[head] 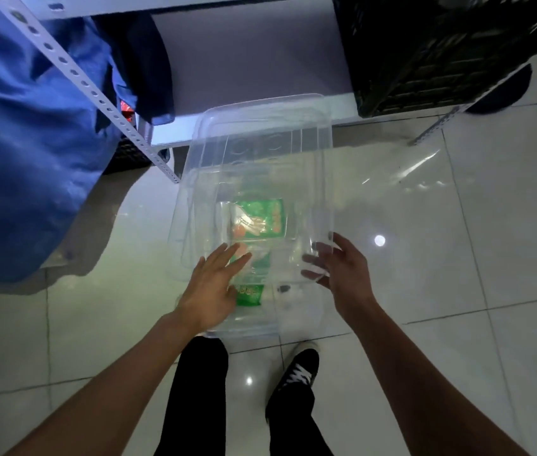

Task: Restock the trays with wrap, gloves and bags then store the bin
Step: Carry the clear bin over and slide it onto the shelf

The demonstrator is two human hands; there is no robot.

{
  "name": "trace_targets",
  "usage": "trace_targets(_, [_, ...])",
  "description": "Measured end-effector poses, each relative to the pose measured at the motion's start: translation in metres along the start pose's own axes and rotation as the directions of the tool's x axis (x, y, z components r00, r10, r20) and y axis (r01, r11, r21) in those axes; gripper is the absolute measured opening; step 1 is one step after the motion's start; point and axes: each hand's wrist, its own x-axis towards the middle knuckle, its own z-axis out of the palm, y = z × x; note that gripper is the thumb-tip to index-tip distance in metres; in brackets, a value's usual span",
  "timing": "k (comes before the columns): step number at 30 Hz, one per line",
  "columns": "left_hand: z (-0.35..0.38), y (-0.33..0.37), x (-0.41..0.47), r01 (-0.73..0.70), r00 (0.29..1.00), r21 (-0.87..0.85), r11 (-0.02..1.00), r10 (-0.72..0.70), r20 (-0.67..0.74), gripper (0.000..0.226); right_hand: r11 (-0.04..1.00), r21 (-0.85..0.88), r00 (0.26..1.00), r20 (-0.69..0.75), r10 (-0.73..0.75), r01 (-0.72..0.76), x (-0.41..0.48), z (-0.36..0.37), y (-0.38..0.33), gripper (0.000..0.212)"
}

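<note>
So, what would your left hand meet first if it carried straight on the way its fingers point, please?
Probably the green packets lying in the clear bin: the left hand points forward toward them. Depth is unclear, so it might pass above.
</note>
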Motion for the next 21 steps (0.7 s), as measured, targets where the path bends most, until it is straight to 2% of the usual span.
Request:
trace_targets(3, [-0.009,0.033,-0.021,0.107,0.990,-0.377,0.920,-0.134,-0.045,0.059,0.998,-0.040,0.998,0.048,-0.052,0.054,-0.040,0.001,-0.001,0.052])
trace_targets(6, [-0.030,0.070,-0.035,0.224,0.954,-0.665,0.712,-0.299,0.001,0.048,0.979,-0.134,0.984,0.110,-0.138,0.152,-0.080,0.014,-0.001,0.049])
trace_targets(8, [-0.048,0.087,-0.041,0.233,0.938,-0.796,0.558,-0.346,0.031,0.042,0.964,-0.194,0.975,0.161,-0.154,0.184,-0.103,0.027,0.005,0.051])
trace_targets(11, [-0.070,0.097,-0.052,0.246,0.915,-0.901,0.356,-0.391,0.096,0.041,0.926,-0.313,0.967,0.206,-0.151,0.212,-0.128,0.051,0.021,0.061])
trace_targets(13, [-0.075,0.096,-0.058,0.240,0.900,-0.918,0.315,-0.426,0.089,0.041,0.887,-0.388,0.958,0.229,-0.170,0.250,-0.142,0.065,0.031,0.068])
trace_targets(15, [-0.078,0.088,-0.063,0.230,0.882,-0.907,0.352,-0.469,0.042,0.040,0.851,-0.426,0.936,0.299,-0.187,0.306,-0.151,0.077,0.039,0.076])
trace_targets(17, [-0.080,0.078,-0.071,0.206,0.853,-0.900,0.384,-0.522,-0.027,0.030,0.820,-0.462,0.909,0.385,-0.158,0.338,-0.154,0.085,0.047,0.077])
trace_targets(21, [-0.085,0.054,-0.091,0.112,0.829,-0.952,0.285,-0.556,-0.069,0.020,0.847,-0.457,0.911,0.406,-0.075,0.273,-0.146,0.091,0.045,0.060])
